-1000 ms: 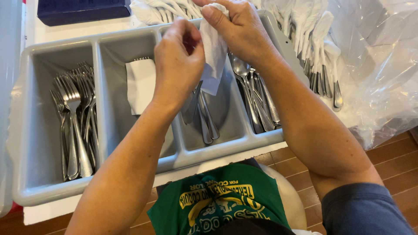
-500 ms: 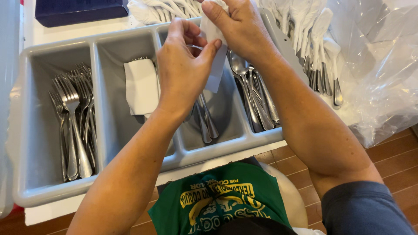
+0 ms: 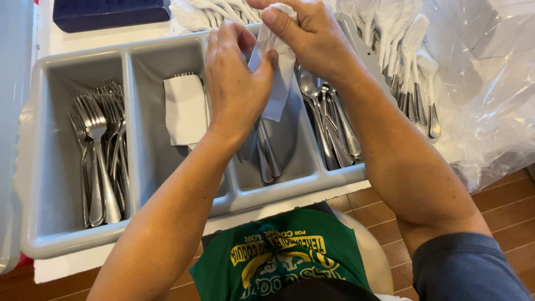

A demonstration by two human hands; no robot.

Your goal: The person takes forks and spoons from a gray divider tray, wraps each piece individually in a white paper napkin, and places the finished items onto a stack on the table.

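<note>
Both hands grip a white napkin (image 3: 271,72) held up over the grey cutlery tray (image 3: 167,51). Fingers of the right hand (image 3: 309,34) are curled and pressed onto the napkin's upper end, thumb on top, while the left hand (image 3: 237,83) pinches its side between thumb and fingers. Whatever the napkin may be wrapped around is hidden by the cloth and the palms. The napkin's loose lower edge hangs down above the tray's third compartment, where a few knives (image 3: 266,156) lie lengthwise.

Just right of them, in the last compartment, lie spoons (image 3: 329,125). Left of the hands, the second compartment holds a folded white napkin (image 3: 185,108) with fork tines showing at its top. The far-left compartment is packed with forks (image 3: 99,147).

Beyond the tray's right end, napkin-wrapped cutlery bundles (image 3: 409,61) lie on clear plastic sheeting (image 3: 490,89). More rolled napkins (image 3: 214,11) lie behind the tray, near a dark blue box (image 3: 111,12). The tray stands on a white table (image 3: 78,39).
</note>
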